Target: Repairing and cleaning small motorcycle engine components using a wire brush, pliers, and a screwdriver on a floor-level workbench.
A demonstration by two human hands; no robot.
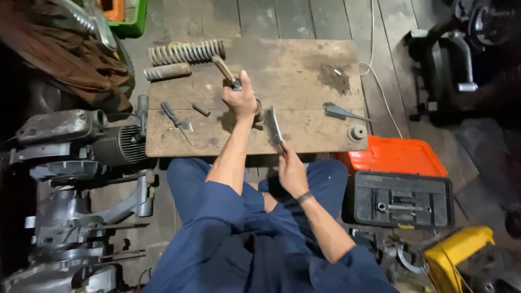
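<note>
View from the head camera, looking down at a person seated on a plank floor before a low wooden board (293, 70) that serves as the work surface. The legs, in blue trousers, are folded just below its near edge.

Left hand (240, 99): raised over the middle of the board, fingers clamped around the lower end of a wooden-handled tool (224, 70), whose handle slants up and to the left. What its working end looks like cannot be told.

Right hand (291, 171): at the near edge of the board, closed on the lower end of a thin flat metal blade (276, 126), which stands nearly upright and tilts slightly left. A dark band sits on this wrist. The two hands are apart, the left farther from the body than the right.

On the board: a long coil spring (186, 52) along the far left edge; a shorter, closed spring or sleeve (167, 71) just in front of it; a screwdriver (176, 121) near the left edge; a small dark pin (200, 109) beside it; a grey pointed metal piece (341, 112) towards the right edge; a small round bushing (356, 132) at the near right corner.

Off the board: an engine with cooling fins (116, 145) at the left; an orange toolbox (395, 156) and a black case (400, 198) at the right; a yellow container (458, 250) beyond them.
</note>
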